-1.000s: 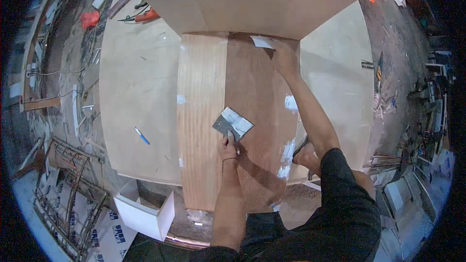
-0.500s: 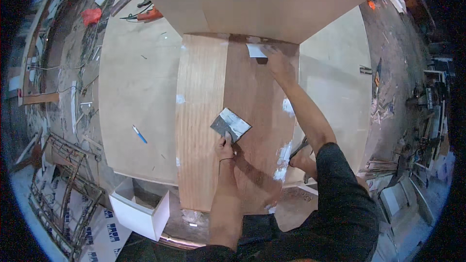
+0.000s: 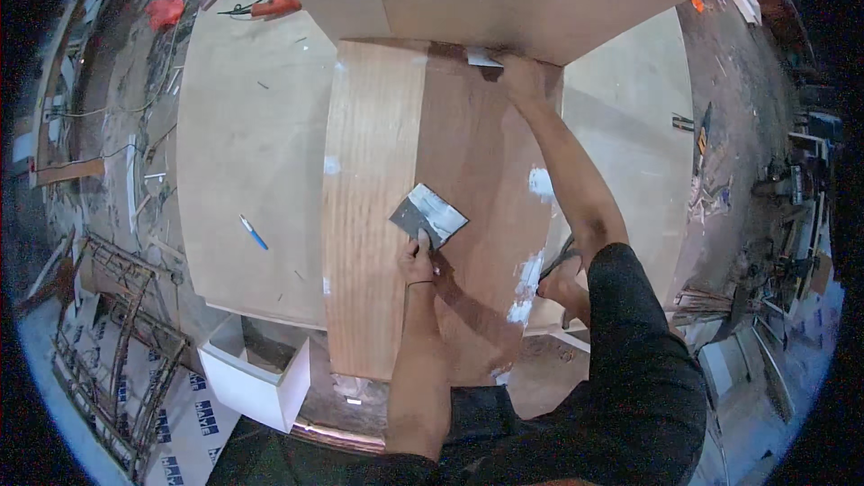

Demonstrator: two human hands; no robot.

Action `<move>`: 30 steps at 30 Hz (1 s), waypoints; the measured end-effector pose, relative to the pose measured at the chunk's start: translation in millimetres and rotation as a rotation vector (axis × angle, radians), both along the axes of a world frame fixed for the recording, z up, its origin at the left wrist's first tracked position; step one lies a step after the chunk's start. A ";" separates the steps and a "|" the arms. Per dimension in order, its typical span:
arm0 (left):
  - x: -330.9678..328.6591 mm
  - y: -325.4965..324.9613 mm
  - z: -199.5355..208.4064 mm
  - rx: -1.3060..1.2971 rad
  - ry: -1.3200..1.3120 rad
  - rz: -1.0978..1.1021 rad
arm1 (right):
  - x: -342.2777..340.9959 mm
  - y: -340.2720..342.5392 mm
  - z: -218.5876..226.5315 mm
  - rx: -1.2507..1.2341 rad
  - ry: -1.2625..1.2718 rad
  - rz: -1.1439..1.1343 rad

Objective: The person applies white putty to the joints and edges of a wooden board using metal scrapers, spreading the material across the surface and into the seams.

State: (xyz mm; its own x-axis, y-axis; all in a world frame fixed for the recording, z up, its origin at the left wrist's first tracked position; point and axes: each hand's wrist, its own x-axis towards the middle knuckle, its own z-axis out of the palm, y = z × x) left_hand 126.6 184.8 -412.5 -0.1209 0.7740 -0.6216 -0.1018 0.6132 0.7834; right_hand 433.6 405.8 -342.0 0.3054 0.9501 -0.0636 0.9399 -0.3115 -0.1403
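My left hand (image 3: 418, 261) grips a dark square putty board (image 3: 412, 218) with its thumb on top; white putty (image 3: 438, 205) covers much of its upper face. It is held above the middle of a long wooden panel (image 3: 371, 153), pale on the left and browner on the right. My right hand (image 3: 522, 79) is at the panel's far end, closed on a pale flat putty scraper (image 3: 483, 58) close to the base of an upright panel (image 3: 490, 0). The fingers there are partly hidden. White putty patches (image 3: 528, 286) mark the wooden panel's right edge.
Pale boards (image 3: 252, 126) flank the wooden panel, with a blue pen (image 3: 254, 232) and a red power tool (image 3: 274, 4) on the left one. A white open box (image 3: 252, 373) stands near left. A foot (image 3: 563, 290) rests by the right edge. Scraps litter the floor.
My right hand has moved slightly farther away with the scraper, nearer the upright panel, and the scraper looks more tilted. My left hand still holds the putty board. The whole view has shifted a little.
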 end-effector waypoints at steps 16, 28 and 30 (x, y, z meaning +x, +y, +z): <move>6.5 6.0 34.0 -0.189 -0.113 0.083 | 56.0 -108.5 7.7 0.335 0.135 -0.169; -0.7 -3.0 10.4 -0.062 -0.057 0.035 | 95.1 -100.6 -31.4 0.399 0.017 -0.125; 0.2 -2.0 13.4 -0.094 -0.098 0.037 | 98.0 -101.0 -36.8 0.403 -0.035 -0.141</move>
State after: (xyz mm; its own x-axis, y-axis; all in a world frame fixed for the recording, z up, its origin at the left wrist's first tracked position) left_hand 126.8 182.9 -399.0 -0.0831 0.7077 -0.7017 -0.1987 0.6782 0.7075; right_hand 531.6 304.9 -378.7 0.4295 0.8456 0.3168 0.8983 -0.3641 -0.2461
